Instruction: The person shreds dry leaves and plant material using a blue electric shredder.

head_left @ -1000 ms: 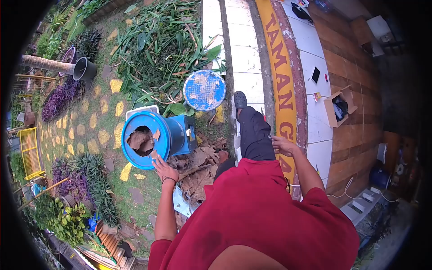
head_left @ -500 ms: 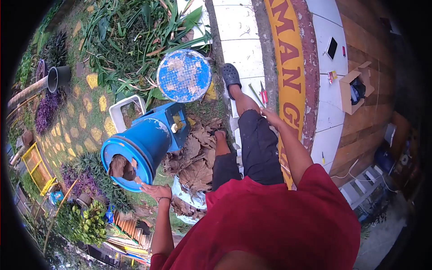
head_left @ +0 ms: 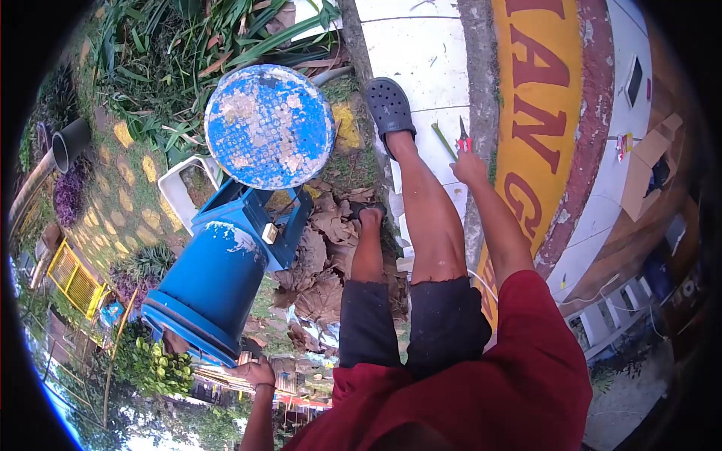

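Observation:
My left hand [head_left: 254, 372] touches the rim of the blue bin [head_left: 218, 270], which leans over at the left; whether its fingers grip the rim is hard to make out. On the white tiled ledge, my right hand [head_left: 469, 168] has its fingers closed on the red handles of the shears [head_left: 465, 141], whose blades point away from me. A green stem [head_left: 444, 140] lies just left of the shears. Beyond the bin's base stands a round blue surface [head_left: 271, 126] with worn, pale patches.
Dry brown leaves [head_left: 320, 263] cover the ground beside the bin. Cut green leaves [head_left: 173, 60] are heaped beyond. A white plastic frame [head_left: 180, 197] lies behind the bin. A cardboard box [head_left: 650, 169] sits at the right. My feet straddle the ledge edge.
My right hand has reached forward from beside my knee and closed on the shears. My left hand stays at the bin's rim. The view has shifted, and the bin looks more tilted.

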Tool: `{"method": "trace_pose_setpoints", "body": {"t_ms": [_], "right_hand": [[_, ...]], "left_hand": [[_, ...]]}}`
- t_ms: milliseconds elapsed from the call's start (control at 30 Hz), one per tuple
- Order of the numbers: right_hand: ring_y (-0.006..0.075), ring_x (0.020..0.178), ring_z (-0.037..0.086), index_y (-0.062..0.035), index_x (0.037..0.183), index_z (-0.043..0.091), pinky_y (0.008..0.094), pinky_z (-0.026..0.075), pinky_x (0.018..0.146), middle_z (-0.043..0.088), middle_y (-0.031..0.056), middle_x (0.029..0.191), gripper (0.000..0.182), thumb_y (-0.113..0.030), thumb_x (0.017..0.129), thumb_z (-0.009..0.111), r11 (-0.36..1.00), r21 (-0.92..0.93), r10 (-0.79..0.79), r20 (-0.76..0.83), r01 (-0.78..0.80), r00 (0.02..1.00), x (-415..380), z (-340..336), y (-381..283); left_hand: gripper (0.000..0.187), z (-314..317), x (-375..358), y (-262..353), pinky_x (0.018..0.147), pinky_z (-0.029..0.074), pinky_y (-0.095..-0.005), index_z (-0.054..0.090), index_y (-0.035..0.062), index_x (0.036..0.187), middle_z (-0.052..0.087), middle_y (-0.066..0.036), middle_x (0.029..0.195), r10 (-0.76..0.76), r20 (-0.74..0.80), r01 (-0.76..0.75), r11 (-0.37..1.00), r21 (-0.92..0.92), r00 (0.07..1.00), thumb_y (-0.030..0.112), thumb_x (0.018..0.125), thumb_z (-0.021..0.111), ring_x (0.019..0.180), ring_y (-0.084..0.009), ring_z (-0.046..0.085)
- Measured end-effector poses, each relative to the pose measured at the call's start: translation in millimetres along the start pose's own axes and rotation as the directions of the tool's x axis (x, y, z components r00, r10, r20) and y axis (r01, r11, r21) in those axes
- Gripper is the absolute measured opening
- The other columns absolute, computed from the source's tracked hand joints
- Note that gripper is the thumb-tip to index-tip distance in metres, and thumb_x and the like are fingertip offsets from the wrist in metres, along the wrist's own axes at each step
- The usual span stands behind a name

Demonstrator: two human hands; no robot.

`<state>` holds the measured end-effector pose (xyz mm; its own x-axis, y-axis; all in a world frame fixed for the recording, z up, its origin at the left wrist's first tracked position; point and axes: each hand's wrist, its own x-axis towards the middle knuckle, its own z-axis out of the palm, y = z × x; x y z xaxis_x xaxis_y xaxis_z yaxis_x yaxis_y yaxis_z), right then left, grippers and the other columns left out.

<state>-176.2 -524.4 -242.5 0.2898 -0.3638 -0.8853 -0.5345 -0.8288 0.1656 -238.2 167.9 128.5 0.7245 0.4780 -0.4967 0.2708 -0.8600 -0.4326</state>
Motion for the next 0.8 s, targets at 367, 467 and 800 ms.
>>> {"method": "trace_pose_setpoints", "body": {"t_ms": [367,467,800], "right_hand": [[0.029,0.098,0.067,-0.0106,0.096,0.07,0.0408,0.053,0.081,0.072,0.0114,0.096,0.018,-0.023,0.085,0.063,0.971,-0.214,-0.158,-0.23,0.109,0.96,87.5,60.9,-11.9],[0.031,0.09,0.069,-0.0072,0.094,0.07,0.044,0.054,0.079,0.072,0.0138,0.093,0.021,-0.022,0.084,0.059,0.964,-0.213,-0.206,-0.23,0.157,0.951,88.9,45.4,-15.7],[0.0464,0.092,0.065,-0.0001,0.11,0.056,0.054,0.049,0.085,0.068,0.0273,0.093,0.043,-0.033,0.082,0.059,0.936,0.286,-0.104,-0.333,0.205,0.937,-40.6,-92.6,-61.8]], "left_hand": [[0.073,-16.4,3.9,9.3,0.108,0.028,-0.0543,0.049,-0.0228,0.111,0.045,-0.05,0.123,-0.258,0.383,0.188,0.959,0.211,0.887,0.047,0.091,0.057,0.121,-0.0535,0.046],[0.077,-35.0,15.7,47.8,0.109,0.028,-0.0537,0.047,-0.0268,0.113,0.041,-0.055,0.122,-0.373,0.509,0.327,0.927,0.181,0.776,0.046,0.091,0.056,0.122,-0.0552,0.045],[0.127,-7.6,-2.0,12.8,0.12,0.007,-0.0546,-0.018,-0.0231,0.138,-0.004,-0.041,0.152,-0.033,-0.084,0.034,0.999,0.013,0.996,0.029,0.074,0.078,0.143,-0.0554,0.001]]}}
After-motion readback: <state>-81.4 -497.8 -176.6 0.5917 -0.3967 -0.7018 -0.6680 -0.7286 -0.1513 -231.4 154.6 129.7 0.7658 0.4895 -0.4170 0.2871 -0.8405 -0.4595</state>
